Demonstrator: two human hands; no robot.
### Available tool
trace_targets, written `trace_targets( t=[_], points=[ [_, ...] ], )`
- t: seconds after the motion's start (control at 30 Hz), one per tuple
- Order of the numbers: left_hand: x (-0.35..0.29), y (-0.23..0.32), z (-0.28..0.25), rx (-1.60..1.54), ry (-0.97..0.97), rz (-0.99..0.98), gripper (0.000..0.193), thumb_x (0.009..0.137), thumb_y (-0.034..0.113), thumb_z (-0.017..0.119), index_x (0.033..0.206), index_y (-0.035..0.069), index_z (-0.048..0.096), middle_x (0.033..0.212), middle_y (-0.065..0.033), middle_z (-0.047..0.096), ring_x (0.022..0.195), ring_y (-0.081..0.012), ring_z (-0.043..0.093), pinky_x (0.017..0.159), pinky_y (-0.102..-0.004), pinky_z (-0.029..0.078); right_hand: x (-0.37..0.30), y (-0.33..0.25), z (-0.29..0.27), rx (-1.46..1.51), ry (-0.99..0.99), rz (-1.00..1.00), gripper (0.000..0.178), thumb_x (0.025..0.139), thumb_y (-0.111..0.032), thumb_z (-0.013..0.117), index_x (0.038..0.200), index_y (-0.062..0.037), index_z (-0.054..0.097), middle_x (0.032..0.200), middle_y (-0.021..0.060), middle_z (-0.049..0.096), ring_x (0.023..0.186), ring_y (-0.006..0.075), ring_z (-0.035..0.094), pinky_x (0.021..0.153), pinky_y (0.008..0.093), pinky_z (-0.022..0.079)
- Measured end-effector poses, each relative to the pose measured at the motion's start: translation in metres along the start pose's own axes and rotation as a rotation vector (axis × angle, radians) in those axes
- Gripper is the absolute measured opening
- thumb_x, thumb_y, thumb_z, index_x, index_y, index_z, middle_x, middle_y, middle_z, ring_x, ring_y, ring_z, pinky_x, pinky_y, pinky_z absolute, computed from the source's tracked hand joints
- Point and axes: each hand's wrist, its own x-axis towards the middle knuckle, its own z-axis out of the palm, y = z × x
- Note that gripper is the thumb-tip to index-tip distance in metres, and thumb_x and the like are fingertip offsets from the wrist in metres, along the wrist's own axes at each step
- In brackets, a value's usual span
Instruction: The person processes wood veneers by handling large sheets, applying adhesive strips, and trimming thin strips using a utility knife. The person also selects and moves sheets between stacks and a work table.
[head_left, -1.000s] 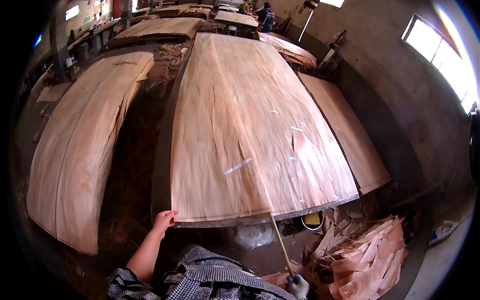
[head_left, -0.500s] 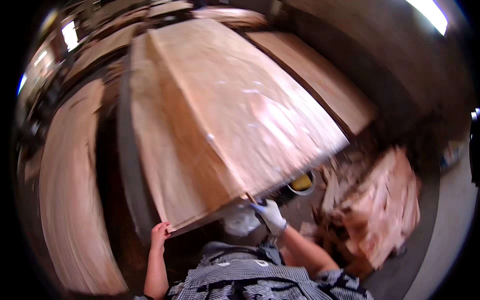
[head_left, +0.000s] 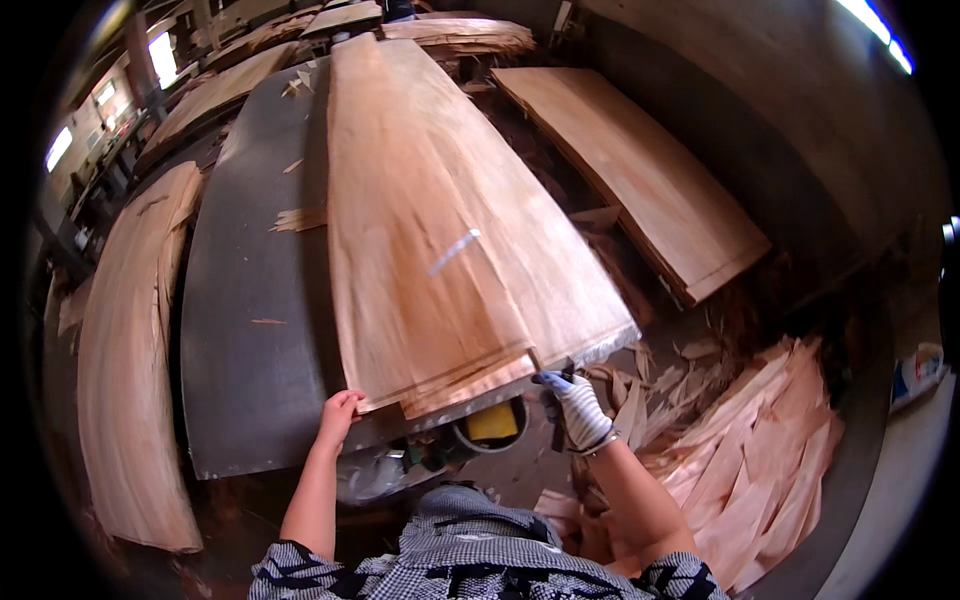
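With left hand pinched on the veneer's near left corner, atop the table, and right hand at its front edge, grip impossible to tell, move both evenly to avoid splits.

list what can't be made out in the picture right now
- Head view, right hand: palm hidden by its own striped, gloved back; grip unclear.
- Head view, dark tabletop: partly covered by the veneer.
- Head view, bucket: far side hidden by the tabletop's near edge.
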Motion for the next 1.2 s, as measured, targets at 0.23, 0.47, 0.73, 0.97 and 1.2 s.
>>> trace_targets(
  t=[0.23, 0.47, 0.73, 0.97, 1.2],
  points=[
    [0.035, 0.054, 0.158, 0.077, -0.133, -0.007, 0.019, 0.088, 0.018, 0.046, 0.089, 0.006, 0.061, 0.075, 0.0009, 0.056, 0.064, -0.0064, 0.050, 0.056, -0.0222, 0.046, 0.065, -0.074, -0.148, -0.039, 0.168, -0.097, 0.015, 0.079, -0.024, 0.061, 0.082, -0.0099, 0.058, 0.056, -0.0026, 0.050, 0.041, 0.0076, 0.042, 0.038, 0.0206, 0.033],
    [0.090, 0.092, 0.355, 0.183, -0.441, -0.114, 0.024, 0.087, 0.022, 0.046, 0.094, 0.004, 0.061, 0.073, -0.0044, 0.058, 0.058, -0.0105, 0.054, 0.052, -0.0228, 0.047, 0.121, -0.168, -0.303, -0.103, 0.300, -0.187, 0.019, 0.079, -0.022, 0.062, 0.091, -0.0074, 0.059, 0.059, -0.0014, 0.052, 0.042, 0.0080, 0.043, 0.037, 0.0205, 0.033],
    [0.152, 0.110, 0.552, 0.440, -0.701, 0.051, 0.025, 0.083, 0.024, 0.051, 0.096, 0.006, 0.062, 0.079, -0.0070, 0.064, 0.069, -0.0145, 0.060, 0.066, -0.0288, 0.047, 0.149, -0.250, -0.452, -0.195, 0.410, -0.213, 0.019, 0.075, -0.014, 0.066, 0.090, -0.0041, 0.058, 0.057, -0.0015, 0.051, 0.041, 0.0054, 0.041, 0.035, 0.0190, 0.030],
    [0.194, 0.123, 0.716, 0.453, -0.644, 0.262, 0.026, 0.083, 0.026, 0.051, 0.095, 0.007, 0.062, 0.090, -0.0104, 0.064, 0.084, -0.0199, 0.060, 0.072, -0.0304, 0.046, 0.200, -0.309, -0.594, -0.184, 0.370, -0.217, 0.017, 0.075, -0.013, 0.065, 0.089, -0.0040, 0.059, 0.058, -0.0012, 0.052, 0.043, 0.0064, 0.044, 0.038, 0.0192, 0.034],
    [0.215, 0.138, 0.868, 0.163, -0.381, -0.210, 0.021, 0.082, 0.024, 0.050, 0.083, 0.008, 0.063, 0.079, -0.0023, 0.059, 0.064, -0.0105, 0.053, 0.055, -0.0256, 0.045, 0.253, -0.377, -0.729, -0.159, 0.336, -0.277, 0.017, 0.074, -0.009, 0.065, 0.089, -0.0031, 0.059, 0.061, -0.0012, 0.054, 0.046, 0.0069, 0.045, 0.041, 0.0199, 0.036]
  ],
)
